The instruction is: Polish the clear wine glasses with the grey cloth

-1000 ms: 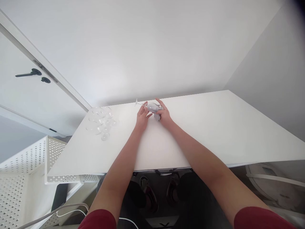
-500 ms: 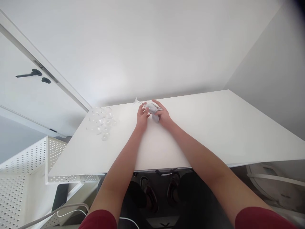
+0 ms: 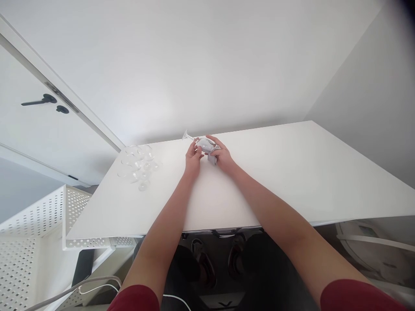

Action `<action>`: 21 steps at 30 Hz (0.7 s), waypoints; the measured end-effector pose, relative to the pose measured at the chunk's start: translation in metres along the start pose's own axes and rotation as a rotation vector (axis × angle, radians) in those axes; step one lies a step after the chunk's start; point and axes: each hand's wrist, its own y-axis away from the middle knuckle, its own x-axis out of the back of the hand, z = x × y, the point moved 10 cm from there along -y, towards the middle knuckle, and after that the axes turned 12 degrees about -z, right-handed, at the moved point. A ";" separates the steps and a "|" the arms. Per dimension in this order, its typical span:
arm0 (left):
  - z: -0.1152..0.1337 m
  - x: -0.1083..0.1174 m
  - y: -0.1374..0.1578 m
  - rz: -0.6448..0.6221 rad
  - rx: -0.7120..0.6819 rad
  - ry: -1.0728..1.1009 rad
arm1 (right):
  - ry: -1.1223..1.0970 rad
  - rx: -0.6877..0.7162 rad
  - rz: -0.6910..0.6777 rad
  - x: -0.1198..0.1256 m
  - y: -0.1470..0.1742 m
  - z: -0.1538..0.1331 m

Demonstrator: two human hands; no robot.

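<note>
A clear wine glass (image 3: 203,144) is held tilted above the far middle of the white table, its foot pointing up and left. My left hand (image 3: 193,159) closes around the bowl near the stem. At the rim end, my right hand (image 3: 223,156) grips a grey cloth (image 3: 212,159) that hangs below its fingers. Part of the cloth appears tucked inside the bowl, seen through the glass. The right thumb and fingers press the cloth against the rim.
Several clear glasses (image 3: 138,164) stand grouped at the table's left end; their outlines overlap. The white table (image 3: 292,172) meets a wall behind. A white perforated rack (image 3: 76,203) and a cable (image 3: 97,280) lie at lower left, with a door handle (image 3: 39,100) beyond.
The hands and glass keep nearly the same place. The glass and its foot have turned slightly, and the hanging cloth has shifted a little.
</note>
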 end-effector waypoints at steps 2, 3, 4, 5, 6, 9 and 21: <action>0.002 -0.003 0.000 -0.028 -0.029 0.060 | 0.012 0.010 0.005 0.002 0.000 -0.001; 0.004 -0.006 0.000 -0.044 -0.041 0.087 | 0.019 0.012 0.011 0.003 0.000 -0.001; 0.006 -0.009 0.000 -0.062 -0.049 0.103 | 0.028 0.009 0.016 0.003 0.000 -0.002; 0.008 -0.011 0.001 -0.074 -0.056 0.109 | 0.037 0.002 0.022 0.003 0.000 -0.001; 0.010 -0.014 0.002 -0.083 -0.064 0.106 | 0.044 -0.007 0.025 0.003 0.000 -0.001; 0.016 -0.017 0.003 -0.093 -0.085 0.091 | 0.023 -0.020 0.011 0.000 0.000 0.000; -0.021 -0.036 0.006 -0.284 0.240 0.226 | -0.163 0.136 0.362 0.067 0.006 -0.002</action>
